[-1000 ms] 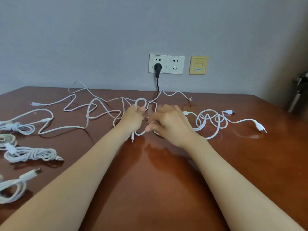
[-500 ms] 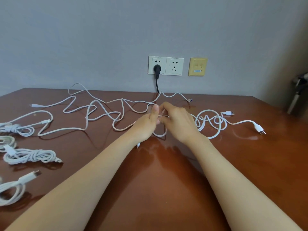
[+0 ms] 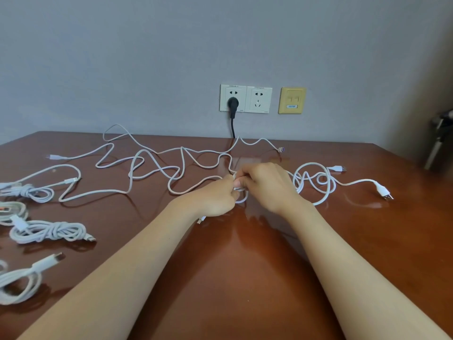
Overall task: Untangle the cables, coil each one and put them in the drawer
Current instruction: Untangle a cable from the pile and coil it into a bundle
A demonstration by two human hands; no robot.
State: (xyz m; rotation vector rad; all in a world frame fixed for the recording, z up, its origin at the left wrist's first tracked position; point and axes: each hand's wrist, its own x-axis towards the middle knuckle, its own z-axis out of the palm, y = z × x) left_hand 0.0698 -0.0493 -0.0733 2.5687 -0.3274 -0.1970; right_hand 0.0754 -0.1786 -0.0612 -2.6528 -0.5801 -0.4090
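Long white cables [image 3: 157, 168] lie tangled across the back of the brown table [image 3: 245, 278]. My left hand [image 3: 215, 197] and my right hand [image 3: 267, 185] meet at the table's middle, and both pinch a small loop of white cable [image 3: 242, 196] between them. A connector [image 3: 201, 219] sticks out below my left hand. To the right, a looped stretch of cable [image 3: 316, 180] ends in a white USB plug [image 3: 383, 191]. Several coiled white cables [image 3: 46, 231] lie at the left edge. No drawer is in view.
A black plug [image 3: 232, 104] sits in a wall socket behind the table, its cord dropping behind the table's back edge. A yellow wall plate [image 3: 292, 100] is to its right. A dark metal object [image 3: 441, 133] stands off the right side.
My hands have drawn closer together around the small loop and shifted slightly right. The raised loop near my left hand has been pulled down into the grip.
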